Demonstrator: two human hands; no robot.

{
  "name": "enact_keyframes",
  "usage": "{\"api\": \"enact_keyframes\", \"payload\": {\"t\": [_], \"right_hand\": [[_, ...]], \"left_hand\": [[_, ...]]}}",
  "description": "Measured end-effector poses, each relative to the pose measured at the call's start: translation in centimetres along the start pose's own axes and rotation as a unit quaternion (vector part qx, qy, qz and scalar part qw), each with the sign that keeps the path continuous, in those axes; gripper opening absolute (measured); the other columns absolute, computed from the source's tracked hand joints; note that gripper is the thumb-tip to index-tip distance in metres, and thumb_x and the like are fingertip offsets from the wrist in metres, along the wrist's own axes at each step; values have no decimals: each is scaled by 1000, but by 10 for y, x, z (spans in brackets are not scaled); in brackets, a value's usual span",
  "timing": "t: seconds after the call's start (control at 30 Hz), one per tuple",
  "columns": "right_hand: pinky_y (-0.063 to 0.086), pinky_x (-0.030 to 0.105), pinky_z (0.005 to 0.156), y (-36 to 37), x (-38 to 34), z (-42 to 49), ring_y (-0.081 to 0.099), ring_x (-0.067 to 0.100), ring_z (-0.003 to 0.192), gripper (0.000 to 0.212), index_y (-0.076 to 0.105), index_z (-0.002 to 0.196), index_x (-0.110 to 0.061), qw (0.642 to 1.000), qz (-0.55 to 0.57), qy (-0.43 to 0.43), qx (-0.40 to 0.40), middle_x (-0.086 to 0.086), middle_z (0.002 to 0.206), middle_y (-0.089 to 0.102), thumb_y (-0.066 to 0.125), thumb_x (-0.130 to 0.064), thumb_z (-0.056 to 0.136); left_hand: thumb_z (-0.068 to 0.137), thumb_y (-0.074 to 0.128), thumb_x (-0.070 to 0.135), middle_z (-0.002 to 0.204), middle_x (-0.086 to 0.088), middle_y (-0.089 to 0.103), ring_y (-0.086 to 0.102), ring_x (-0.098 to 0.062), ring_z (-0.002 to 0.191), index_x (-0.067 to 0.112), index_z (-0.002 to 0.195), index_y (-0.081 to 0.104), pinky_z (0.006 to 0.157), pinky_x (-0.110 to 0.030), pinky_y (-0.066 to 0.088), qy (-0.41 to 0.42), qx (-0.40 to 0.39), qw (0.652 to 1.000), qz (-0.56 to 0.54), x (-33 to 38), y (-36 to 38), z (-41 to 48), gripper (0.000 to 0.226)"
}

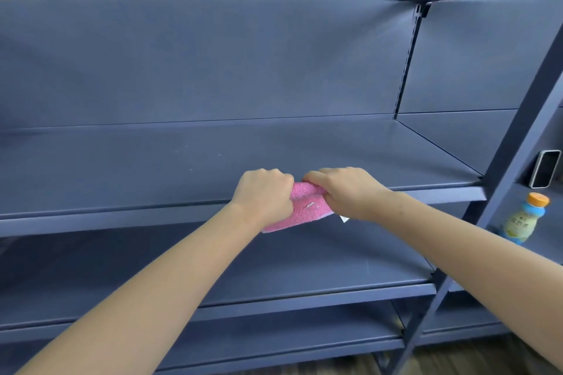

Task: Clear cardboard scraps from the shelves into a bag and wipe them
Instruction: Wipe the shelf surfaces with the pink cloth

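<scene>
Left grip (263, 192) and right grip (347, 192) both clench the pink cloth (304, 210) — bunched between them — shelf (182, 158) at twelve o'clock (equally near both).

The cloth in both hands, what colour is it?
Pink, seen in the head view: the cloth is gripped by the left hand and right hand.

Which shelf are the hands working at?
The shelf dotted with pale specks, highest of the three in this bay: left hand and right hand grip the cloth at its front edge. The lower shelves lie beneath the forearms.
</scene>
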State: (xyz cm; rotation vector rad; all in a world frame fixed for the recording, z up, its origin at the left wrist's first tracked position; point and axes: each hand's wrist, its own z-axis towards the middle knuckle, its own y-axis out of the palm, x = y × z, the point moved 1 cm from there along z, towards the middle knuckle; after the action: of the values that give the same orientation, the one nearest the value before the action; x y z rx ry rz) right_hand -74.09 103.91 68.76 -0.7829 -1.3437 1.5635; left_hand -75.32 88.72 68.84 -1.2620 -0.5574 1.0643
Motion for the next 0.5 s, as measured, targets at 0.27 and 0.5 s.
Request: {"api": "enact_keyframes", "payload": {"t": [0.27,0.5], "right_hand": [[40,33,67,-17,6,26,57,30,91,39,49,120,-17,1000,-11,2,11,4,106,59,35,-1,87],[28,27,66,-16,22,56,53,25,89,34,48,119,-16,994,-79,5,82,4,100,58,39,-2,89]], "left_hand": [[80,46,12,90,-7,64,51,-28,73,18,78,40,59,-30,32,-12,31,999,12,-17,-13,21,8],[84,44,3,94,-6,63,61,-28,85,13,89,47,57,-29,29,-18,87,993,72,-29,-10,49,12]]}}
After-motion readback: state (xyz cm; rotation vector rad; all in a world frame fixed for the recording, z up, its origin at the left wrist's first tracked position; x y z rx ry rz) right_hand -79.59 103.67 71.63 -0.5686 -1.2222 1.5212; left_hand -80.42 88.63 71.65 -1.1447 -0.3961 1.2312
